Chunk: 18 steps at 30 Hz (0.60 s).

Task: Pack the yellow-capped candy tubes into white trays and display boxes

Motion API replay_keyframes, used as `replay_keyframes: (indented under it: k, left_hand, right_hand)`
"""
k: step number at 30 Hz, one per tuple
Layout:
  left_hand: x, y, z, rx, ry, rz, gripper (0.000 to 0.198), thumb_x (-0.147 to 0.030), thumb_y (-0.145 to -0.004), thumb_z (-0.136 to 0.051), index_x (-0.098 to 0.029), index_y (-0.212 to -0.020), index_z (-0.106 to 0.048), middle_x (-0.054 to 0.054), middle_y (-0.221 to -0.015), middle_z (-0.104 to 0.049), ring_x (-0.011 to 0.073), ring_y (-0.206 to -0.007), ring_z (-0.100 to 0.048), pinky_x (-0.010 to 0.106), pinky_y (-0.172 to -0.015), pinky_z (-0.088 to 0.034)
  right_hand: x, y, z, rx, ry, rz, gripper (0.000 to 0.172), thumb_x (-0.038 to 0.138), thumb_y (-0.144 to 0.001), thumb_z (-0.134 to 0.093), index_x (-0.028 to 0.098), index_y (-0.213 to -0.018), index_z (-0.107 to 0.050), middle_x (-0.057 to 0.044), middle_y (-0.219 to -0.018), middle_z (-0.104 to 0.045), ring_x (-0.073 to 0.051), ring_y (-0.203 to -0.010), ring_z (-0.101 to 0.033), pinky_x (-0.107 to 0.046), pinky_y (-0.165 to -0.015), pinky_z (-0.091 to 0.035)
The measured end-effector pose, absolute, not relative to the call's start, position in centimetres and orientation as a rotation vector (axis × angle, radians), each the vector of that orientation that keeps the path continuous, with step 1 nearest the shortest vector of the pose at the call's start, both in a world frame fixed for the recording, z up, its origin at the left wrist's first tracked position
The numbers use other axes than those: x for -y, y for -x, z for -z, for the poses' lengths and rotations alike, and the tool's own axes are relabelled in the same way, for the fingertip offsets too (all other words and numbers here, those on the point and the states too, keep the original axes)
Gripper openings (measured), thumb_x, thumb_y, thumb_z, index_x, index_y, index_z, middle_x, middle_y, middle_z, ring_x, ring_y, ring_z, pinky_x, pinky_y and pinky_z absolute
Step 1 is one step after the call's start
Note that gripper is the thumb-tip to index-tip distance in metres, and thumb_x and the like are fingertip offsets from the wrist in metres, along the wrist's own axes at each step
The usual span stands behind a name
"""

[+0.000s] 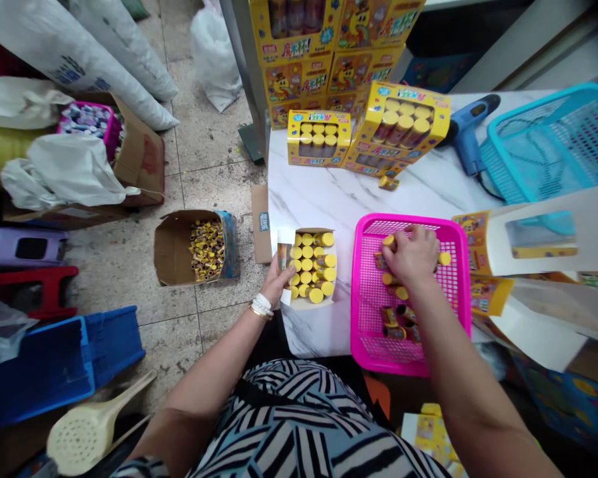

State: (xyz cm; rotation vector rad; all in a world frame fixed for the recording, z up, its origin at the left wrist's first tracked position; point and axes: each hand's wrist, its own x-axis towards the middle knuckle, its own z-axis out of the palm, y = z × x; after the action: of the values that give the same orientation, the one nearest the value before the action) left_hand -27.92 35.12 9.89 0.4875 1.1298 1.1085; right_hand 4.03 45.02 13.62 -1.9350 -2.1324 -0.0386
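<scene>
My left hand [278, 277] grips the left side of a small open box [309, 267] packed with yellow-capped tubes, at the left edge of the white marble table [323, 199]. My right hand [412, 254] reaches down into the pink plastic basket [363, 292], fingers curled over several yellow-capped tubes lying in it. A few more tubes [397, 320] lie nearer me in the basket.
Two filled yellow display boxes [319, 136] [401, 126] stand at the table's back below stacked boxes. A blue glue gun [466, 129] and a turquoise basket [553, 143] sit at right, with flat box blanks [538, 239]. A carton of tubes [197, 247] is on the floor.
</scene>
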Motion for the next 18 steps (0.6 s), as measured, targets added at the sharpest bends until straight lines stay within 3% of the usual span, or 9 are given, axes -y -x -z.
replay_keyframes:
  k: [3,6,9,14,18]
  left_hand:
    - [-35.1,27.9,-9.9,-1.127,-0.491,-1.12,0.081,-0.043,-0.078,-0.076,-0.024,-0.148,-0.039,0.011,-0.145,-0.055,0.0332,-0.133,-0.052,0.049,-0.113,-0.041]
    - [-35.2,27.8,-10.0,-1.125,-0.48,-1.129,0.08,-0.043,-0.077,-0.077,-0.023,-0.146,-0.041,0.012,-0.143,-0.056,0.034,-0.131,-0.054,0.049,-0.111,-0.043]
    - [-35.2,27.7,-10.1,-1.121,-0.478,-1.135,0.075,-0.043,-0.078,-0.075,-0.023,-0.143,-0.044,0.011,-0.141,-0.058,0.0334,-0.132,-0.053,0.049,-0.11,-0.044]
    - [-35.2,27.6,-9.8,-1.15,-0.526,-1.15,0.068,-0.042,-0.079,-0.075,-0.022,-0.138,-0.048,0.01,-0.138,-0.06,0.0314,-0.129,-0.056,0.047,-0.11,-0.044]
    - [-35.1,27.5,-9.8,-1.161,-0.521,-1.145,0.075,-0.042,-0.078,-0.076,-0.024,-0.143,-0.044,0.01,-0.14,-0.059,0.0306,-0.127,-0.058,0.046,-0.11,-0.045]
  right_hand:
    - [-43.7,-0.4,-16.8,1.939,1.821,-0.061,0.018,0.033,-0.081,-0.065,0.021,-0.095,-0.066,-0.008,-0.096,-0.062,-0.024,-0.09,-0.056,-0.042,-0.084,-0.046]
    - [-41.2,4.3,-19.2,1.847,1.641,-0.479,0.026,0.028,-0.085,-0.06,0.021,-0.11,-0.063,-0.004,-0.097,-0.068,-0.019,-0.082,-0.062,-0.036,-0.082,-0.051]
    - [-38.2,8.3,-18.9,1.863,1.548,-0.71,0.026,0.028,-0.085,-0.062,0.021,-0.109,-0.062,-0.005,-0.102,-0.071,-0.02,-0.091,-0.065,-0.034,-0.084,-0.053]
    - [-34.7,11.3,-16.4,2.201,1.496,-0.639,0.027,0.03,-0.087,-0.063,0.017,-0.11,-0.064,-0.011,-0.113,-0.069,-0.032,-0.123,-0.049,-0.05,-0.106,-0.041]
    - [-34.7,11.0,-16.6,2.374,1.482,-0.59,0.036,0.03,-0.085,-0.065,0.018,-0.118,-0.064,-0.013,-0.136,-0.058,-0.036,-0.133,-0.038,-0.056,-0.112,-0.033]
